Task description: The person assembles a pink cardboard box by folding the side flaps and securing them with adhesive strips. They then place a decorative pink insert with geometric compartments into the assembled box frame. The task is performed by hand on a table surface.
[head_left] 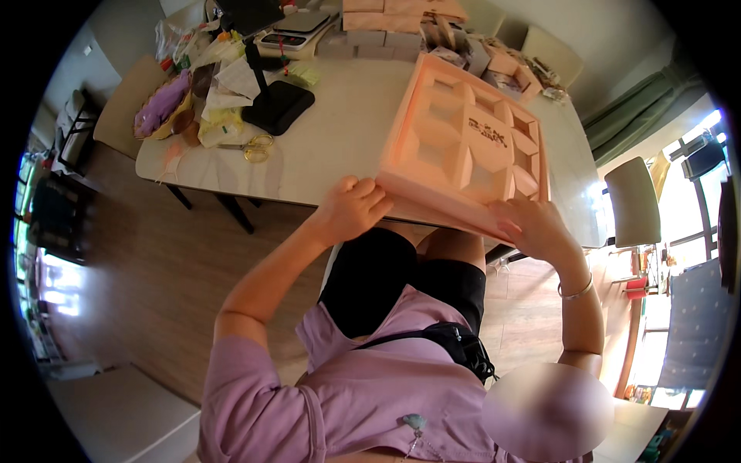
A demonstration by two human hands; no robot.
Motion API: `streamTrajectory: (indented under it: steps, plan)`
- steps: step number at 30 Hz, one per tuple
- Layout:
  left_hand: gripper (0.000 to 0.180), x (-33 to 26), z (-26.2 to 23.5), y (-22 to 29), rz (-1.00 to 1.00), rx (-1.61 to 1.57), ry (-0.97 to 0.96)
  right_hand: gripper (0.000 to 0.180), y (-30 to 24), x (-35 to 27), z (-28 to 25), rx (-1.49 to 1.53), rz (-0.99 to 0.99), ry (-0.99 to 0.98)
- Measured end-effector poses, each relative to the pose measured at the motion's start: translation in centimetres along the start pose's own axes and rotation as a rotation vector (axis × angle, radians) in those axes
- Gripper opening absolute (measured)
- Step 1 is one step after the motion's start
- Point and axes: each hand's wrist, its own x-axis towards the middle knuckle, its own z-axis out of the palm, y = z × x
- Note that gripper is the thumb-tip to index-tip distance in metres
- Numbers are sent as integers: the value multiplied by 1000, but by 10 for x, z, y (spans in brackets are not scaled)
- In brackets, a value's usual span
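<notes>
A large peach-coloured gift box (421,147) sits tilted at the front edge of the white table, its near side reaching over the edge. Cut-out compartments and a dark printed mark show on its upper face. With curled fingers, my left hand (353,208) grips the near left corner. My right hand (534,228) holds the near right edge, thumb on top and the other fingers partly hidden.
Left on the table (340,131) stand a black stand (279,108), gold-handled scissors (258,147) and a basket (164,108) with purple cloth. Behind are a scale (285,40) and stacked peach boxes (384,21). A chair (634,202) stands at right.
</notes>
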Motion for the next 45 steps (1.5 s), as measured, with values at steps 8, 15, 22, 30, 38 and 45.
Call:
streamTrajectory:
  steps: [8,15,22,30,38,45]
  plan:
    - [15,1,0,35,20,-164,215,29,-85,59,-20,-57,-220,450]
    - [12,-1,-2,40,-32,-273,362,12,-88,100,15,189,-689,337]
    - [23,-12,4,31,89,-225,361,6,-90,101,-6,372,-696,119]
    - [22,-16,0,25,177,-91,388,18,-87,100,6,107,-693,107]
    - [19,-17,4,33,103,130,500,24,-92,101,17,145,-711,103]
    - [20,-16,14,32,-15,-88,476,40,-93,104,24,39,-735,124]
